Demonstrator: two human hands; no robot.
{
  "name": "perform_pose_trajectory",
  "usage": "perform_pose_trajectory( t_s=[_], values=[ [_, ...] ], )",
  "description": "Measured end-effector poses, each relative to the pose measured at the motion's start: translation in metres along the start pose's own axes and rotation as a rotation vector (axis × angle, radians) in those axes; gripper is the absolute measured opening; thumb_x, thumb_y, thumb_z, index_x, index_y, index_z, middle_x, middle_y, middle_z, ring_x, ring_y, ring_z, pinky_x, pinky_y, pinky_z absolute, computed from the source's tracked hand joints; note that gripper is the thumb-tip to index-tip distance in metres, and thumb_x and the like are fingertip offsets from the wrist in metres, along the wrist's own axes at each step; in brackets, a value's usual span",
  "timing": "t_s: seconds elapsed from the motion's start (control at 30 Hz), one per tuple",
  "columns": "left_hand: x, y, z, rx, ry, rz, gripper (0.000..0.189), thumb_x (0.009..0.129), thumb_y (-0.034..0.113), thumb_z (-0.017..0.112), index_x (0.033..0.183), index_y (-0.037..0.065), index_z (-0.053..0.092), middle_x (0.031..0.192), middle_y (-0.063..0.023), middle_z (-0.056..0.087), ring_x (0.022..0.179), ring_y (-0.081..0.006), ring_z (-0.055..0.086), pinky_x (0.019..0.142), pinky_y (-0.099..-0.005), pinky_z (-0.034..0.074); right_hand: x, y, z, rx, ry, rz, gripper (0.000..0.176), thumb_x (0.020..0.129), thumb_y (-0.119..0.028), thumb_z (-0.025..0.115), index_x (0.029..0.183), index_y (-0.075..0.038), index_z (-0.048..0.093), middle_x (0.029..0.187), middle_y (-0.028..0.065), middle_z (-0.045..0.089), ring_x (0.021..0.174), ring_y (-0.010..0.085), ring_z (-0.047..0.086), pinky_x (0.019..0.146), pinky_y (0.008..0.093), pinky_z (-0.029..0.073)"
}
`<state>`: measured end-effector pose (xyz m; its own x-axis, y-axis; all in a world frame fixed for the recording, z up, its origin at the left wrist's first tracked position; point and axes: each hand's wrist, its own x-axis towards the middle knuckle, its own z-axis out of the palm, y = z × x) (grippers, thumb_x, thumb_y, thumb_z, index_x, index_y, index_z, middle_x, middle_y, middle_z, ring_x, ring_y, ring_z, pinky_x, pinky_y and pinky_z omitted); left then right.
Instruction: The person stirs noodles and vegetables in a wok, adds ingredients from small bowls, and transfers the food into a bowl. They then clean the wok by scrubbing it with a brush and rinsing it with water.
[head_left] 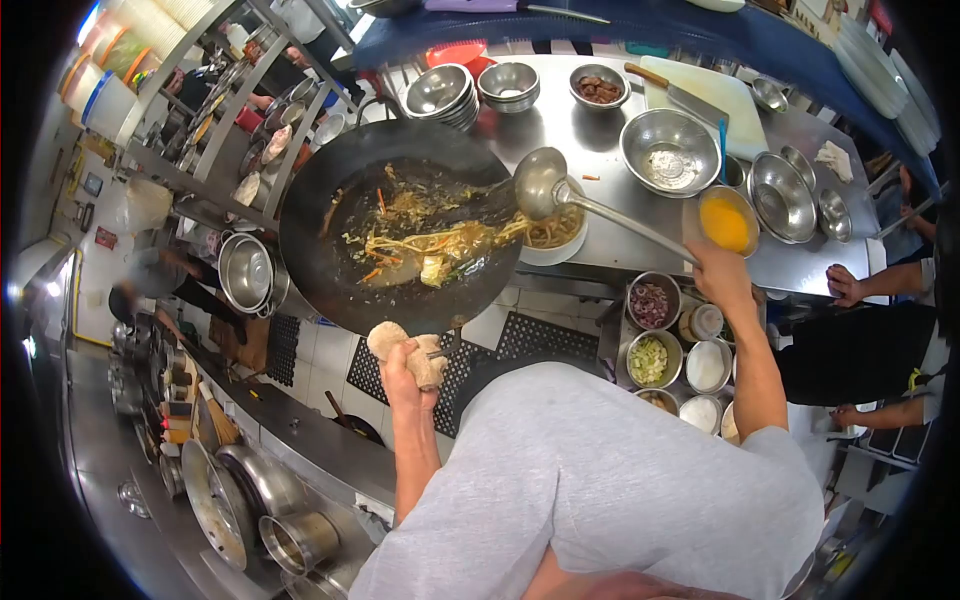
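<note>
My left hand (402, 375) is wrapped round a beige cloth (430, 365) at the handle of a large black wok (330, 270). Noodles with vegetable strips (440, 243) lie in the wok, which is tilted towards a white bowl. My right hand (720, 275) grips the long handle of a metal ladle (543, 184). The ladle's head is over the wok's right edge and the white bowl (560, 252), which holds noodles and stands on the steel table.
Steel bowls (670, 150), a cleaver (685, 97) on a cutting board (730, 85) and a container of yellow liquid (725, 222) stand on the steel table (540, 80). Ingredient tubs (653, 360) sit below its edge. A co-worker's hand (845, 286) is at the right; another person (150, 285) is far left.
</note>
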<state>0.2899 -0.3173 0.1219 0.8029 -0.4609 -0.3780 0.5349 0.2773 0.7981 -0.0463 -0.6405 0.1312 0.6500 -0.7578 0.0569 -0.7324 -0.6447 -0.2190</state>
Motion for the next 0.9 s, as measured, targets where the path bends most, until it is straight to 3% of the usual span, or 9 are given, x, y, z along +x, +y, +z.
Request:
perform_pose_trajectory(
  t_s=[0.13,0.27,0.33,0.43,0.5,0.57,0.6,0.73,0.9],
  values=[
    [-0.005,0.001,-0.003,-0.003,-0.004,-0.021,0.024,0.080,0.006,0.053,0.103,-0.001,0.049,0.083,-0.0185,0.062,0.066,-0.0273,0.064,0.050,-0.0367,0.055,0.016,-0.040,0.009,0.140,-0.040,-0.097,0.029,0.077,-0.012,0.061,0.105,-0.007,0.053,0.087,0.0209,0.062,0.083,0.0432,0.059,0.072,0.0502,0.045],
    [-0.021,0.007,0.004,-0.023,0.020,-0.044,0.024,0.080,0.005,0.052,0.103,0.000,0.049,0.084,-0.0172,0.061,0.067,-0.0273,0.064,0.051,-0.0368,0.056,0.055,-0.122,0.036,0.661,-0.246,-0.133,0.032,0.080,-0.019,0.059,0.102,0.003,0.054,0.093,0.0275,0.063,0.087,0.0429,0.061,0.077,0.0475,0.046],
    [-0.024,0.004,-0.001,-0.029,-0.046,-0.053,0.024,0.081,0.008,0.053,0.103,-0.002,0.050,0.085,-0.0185,0.063,0.068,-0.0277,0.065,0.051,-0.0359,0.055,0.078,-0.165,0.030,0.662,-0.395,-0.034,0.032,0.081,-0.018,0.057,0.104,0.004,0.054,0.093,0.0295,0.062,0.090,0.0414,0.062,0.080,0.0470,0.046],
    [-0.031,0.007,0.008,0.012,-0.033,-0.053,0.025,0.081,0.008,0.053,0.103,-0.002,0.050,0.085,-0.0185,0.063,0.068,-0.0278,0.065,0.051,-0.0367,0.055,0.083,-0.196,0.044,0.723,-0.400,-0.129,0.030,0.081,-0.016,0.055,0.102,0.004,0.051,0.088,0.0309,0.062,0.086,0.0436,0.062,0.077,0.0489,0.047],
    [-0.030,0.007,0.011,0.003,-0.053,-0.029,0.025,0.081,0.007,0.053,0.103,-0.002,0.050,0.085,-0.0183,0.063,0.067,-0.0278,0.065,0.051,-0.0372,0.056,0.068,-0.188,0.052,0.607,-0.448,-0.355,0.028,0.081,-0.013,0.053,0.103,0.003,0.047,0.081,0.0308,0.061,0.080,0.0463,0.061,0.072,0.0515,0.047],
    [-0.027,0.008,0.014,0.036,-0.097,-0.030,0.025,0.080,0.006,0.053,0.103,-0.002,0.050,0.084,-0.0180,0.063,0.067,-0.0275,0.065,0.051,-0.0375,0.056,0.045,-0.168,0.043,0.460,-0.456,-0.426,0.028,0.082,-0.010,0.051,0.106,0.000,0.042,0.076,0.0299,0.059,0.076,0.0475,0.060,0.069,0.0556,0.044],
    [-0.026,0.010,0.013,0.013,-0.099,-0.053,0.025,0.080,0.006,0.053,0.104,-0.002,0.049,0.084,-0.0180,0.062,0.068,-0.0272,0.065,0.050,-0.0379,0.056,0.036,-0.162,0.023,0.337,-0.485,-0.333,0.027,0.081,-0.009,0.052,0.107,-0.003,0.045,0.080,0.0271,0.062,0.079,0.0453,0.061,0.070,0.0546,0.045],
    [-0.024,0.011,0.016,-0.017,-0.039,-0.022,0.027,0.080,0.007,0.053,0.106,-0.002,0.049,0.085,-0.0186,0.062,0.068,-0.0275,0.065,0.050,-0.0389,0.056,0.043,-0.053,0.052,-0.105,-0.075,-0.339,0.022,0.081,-0.007,0.051,0.102,-0.012,0.055,0.085,0.0168,0.061,0.079,0.0384,0.062,0.066,0.0511,0.047],
    [-0.025,0.009,0.012,-0.025,-0.070,-0.068,0.029,0.080,0.007,0.054,0.106,-0.003,0.049,0.085,-0.0195,0.063,0.069,-0.0285,0.066,0.051,-0.0383,0.056,0.058,-0.058,0.012,-0.127,0.042,-0.253,0.019,0.081,-0.008,0.051,0.099,-0.012,0.055,0.085,0.0151,0.060,0.076,0.0390,0.061,0.063,0.0511,0.047]
  ],
)
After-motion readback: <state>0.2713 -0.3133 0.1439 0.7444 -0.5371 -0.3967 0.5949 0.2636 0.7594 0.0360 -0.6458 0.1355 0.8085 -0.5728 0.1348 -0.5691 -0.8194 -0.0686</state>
